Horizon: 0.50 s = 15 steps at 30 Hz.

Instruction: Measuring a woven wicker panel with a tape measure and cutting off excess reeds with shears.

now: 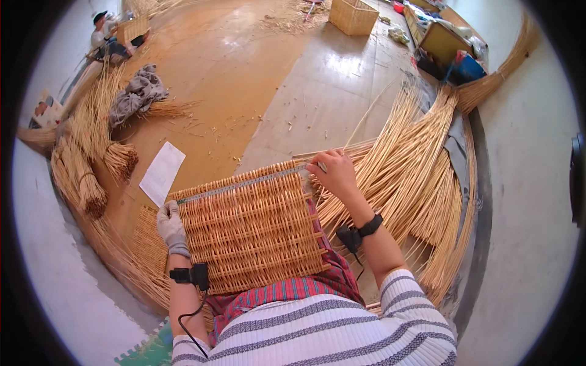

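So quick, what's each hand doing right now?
Left hand: gloved, closed on one end of the tape measure at the woven panel's corner.
Right hand: bare, closed, pinching the tape near the opposite corner.

The top is white with grey stripes, the cloth striped red; a pale glove covers the left hand; black wristbands carry boxes and cables.
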Available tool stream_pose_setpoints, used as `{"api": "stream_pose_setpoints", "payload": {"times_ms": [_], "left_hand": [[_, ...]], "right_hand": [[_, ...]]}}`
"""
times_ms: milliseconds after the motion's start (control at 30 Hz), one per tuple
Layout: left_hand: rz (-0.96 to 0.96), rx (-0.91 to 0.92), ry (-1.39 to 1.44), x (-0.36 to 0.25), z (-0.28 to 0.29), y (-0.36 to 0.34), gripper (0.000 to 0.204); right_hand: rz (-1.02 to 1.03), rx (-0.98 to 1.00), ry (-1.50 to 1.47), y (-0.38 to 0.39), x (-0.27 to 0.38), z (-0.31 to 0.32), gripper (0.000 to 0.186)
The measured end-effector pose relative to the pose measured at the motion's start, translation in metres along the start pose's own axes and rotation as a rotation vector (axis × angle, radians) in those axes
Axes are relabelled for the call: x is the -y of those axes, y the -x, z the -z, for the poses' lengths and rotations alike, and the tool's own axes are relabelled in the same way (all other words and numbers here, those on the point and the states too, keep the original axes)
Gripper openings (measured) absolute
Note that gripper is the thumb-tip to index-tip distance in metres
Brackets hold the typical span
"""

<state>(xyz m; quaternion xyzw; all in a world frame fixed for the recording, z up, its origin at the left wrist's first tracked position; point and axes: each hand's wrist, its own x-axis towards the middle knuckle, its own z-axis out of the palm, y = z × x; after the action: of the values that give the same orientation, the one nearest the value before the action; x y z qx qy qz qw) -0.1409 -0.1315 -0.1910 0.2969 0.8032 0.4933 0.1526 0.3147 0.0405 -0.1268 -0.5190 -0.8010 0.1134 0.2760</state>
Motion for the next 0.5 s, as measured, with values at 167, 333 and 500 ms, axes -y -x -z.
{"api": "stream_pose_setpoints", "payload": {"times_ms": [167, 333, 500], "left_hand": [[-0.106, -0.005, 0.002, -0.008, 0.006, 0.008, 0.037], [-0.129, -0.126, 0.063, -0.015, 0.001, 0.009, 0.035], [0.022, 0.073, 0.111, -0.016, 0.005, 0.01, 0.038]], "right_hand": [[-0.064, 0.053, -0.145, 0.003, 0.018, 0.019, 0.028], [-0.216, 0.064, -0.447, 0.023, 0.017, 0.032, 0.03], [-0.352, 0.086, -0.493, 0.054, -0.004, 0.039, 0.031]]}}
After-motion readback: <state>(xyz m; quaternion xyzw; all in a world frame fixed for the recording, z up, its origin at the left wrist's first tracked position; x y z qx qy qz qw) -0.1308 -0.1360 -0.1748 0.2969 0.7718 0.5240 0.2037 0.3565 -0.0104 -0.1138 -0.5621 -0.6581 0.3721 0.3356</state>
